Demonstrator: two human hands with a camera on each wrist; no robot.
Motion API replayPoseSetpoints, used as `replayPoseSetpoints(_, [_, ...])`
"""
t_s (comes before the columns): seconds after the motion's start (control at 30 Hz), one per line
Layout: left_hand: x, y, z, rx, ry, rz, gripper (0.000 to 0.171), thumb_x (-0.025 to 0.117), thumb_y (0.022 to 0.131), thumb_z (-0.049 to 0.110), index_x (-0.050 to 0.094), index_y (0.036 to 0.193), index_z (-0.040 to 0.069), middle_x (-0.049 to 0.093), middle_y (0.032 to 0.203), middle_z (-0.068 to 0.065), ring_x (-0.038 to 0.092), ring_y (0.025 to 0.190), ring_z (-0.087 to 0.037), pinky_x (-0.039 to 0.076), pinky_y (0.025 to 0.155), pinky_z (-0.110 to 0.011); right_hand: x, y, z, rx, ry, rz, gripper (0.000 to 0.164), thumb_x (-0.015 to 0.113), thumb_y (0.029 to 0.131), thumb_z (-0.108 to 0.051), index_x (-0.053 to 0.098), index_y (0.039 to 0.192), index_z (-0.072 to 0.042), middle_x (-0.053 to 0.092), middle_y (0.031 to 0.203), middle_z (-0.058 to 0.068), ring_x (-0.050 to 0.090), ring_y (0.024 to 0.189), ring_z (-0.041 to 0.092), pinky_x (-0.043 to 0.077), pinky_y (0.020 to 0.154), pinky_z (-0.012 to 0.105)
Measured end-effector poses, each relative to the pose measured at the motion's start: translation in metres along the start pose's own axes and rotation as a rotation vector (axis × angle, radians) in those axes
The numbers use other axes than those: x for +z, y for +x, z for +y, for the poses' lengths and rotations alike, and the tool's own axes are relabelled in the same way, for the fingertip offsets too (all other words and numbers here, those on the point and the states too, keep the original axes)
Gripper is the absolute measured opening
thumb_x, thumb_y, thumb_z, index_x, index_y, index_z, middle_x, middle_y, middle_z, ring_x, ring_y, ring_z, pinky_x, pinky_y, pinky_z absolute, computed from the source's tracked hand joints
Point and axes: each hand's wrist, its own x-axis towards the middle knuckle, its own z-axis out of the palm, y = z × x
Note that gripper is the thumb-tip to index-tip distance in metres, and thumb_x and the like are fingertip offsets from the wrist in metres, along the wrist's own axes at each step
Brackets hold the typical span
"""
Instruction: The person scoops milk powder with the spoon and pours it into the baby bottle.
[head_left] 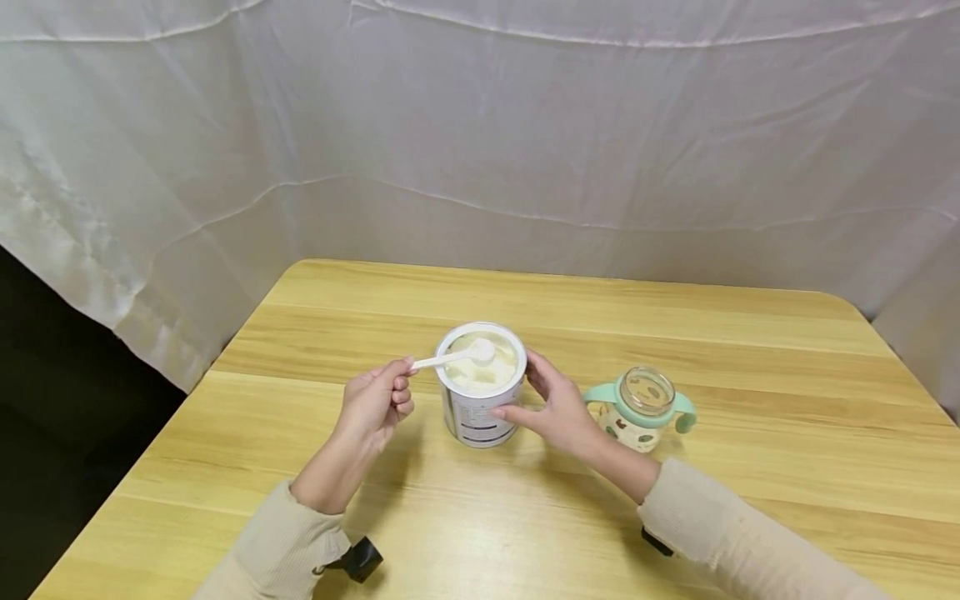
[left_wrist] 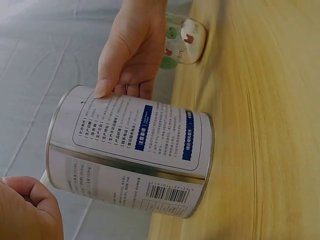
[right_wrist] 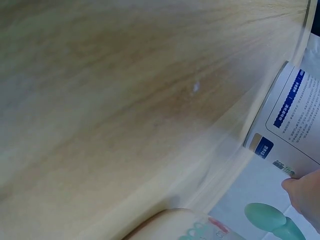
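Note:
A white milk powder can point(head_left: 480, 421) stands uncovered on the table, pale powder point(head_left: 491, 382) showing inside. My left hand point(head_left: 372, 404) pinches the handle of a white scoop point(head_left: 450, 357), whose bowl is over the powder within the rim. Whether the bowl holds powder I cannot tell. From the right, my right hand point(head_left: 558, 410) grips the can's side, thumb in front and fingers round the far side. In the left wrist view, the printed label of the can point(left_wrist: 127, 145) faces the camera. Just right of that hand stands a lidless baby bottle point(head_left: 637, 414) with green handles.
The wooden table point(head_left: 750, 500) has rounded far corners. Pale curtains point(head_left: 480, 142) hang behind it and along its sides. A black device point(head_left: 362, 560) sticks out from the left sleeve, close over the tabletop. Powder or liquid in the bottle cannot be told apart.

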Motion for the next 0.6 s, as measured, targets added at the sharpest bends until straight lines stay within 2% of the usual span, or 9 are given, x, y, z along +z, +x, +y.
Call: replayPoseSetpoints(0.6, [0.0009,0.0001,-0.0017,0.006,-0.004,0.008,0.029,0.051,0.092,0.009,0.057,0.064,0.011,0.043,0.052,0.009,0.035,0.045,0.002,0.031,0.041,-0.009,0.0000,0.0006,0.0008,-0.020,0.000,0.000,0.082,0.079,0.072,-0.013,0.034,0.141,-0.005,0.043,0.141,0.015,0.038,0.133,0.029,0.028,0.112,0.042])
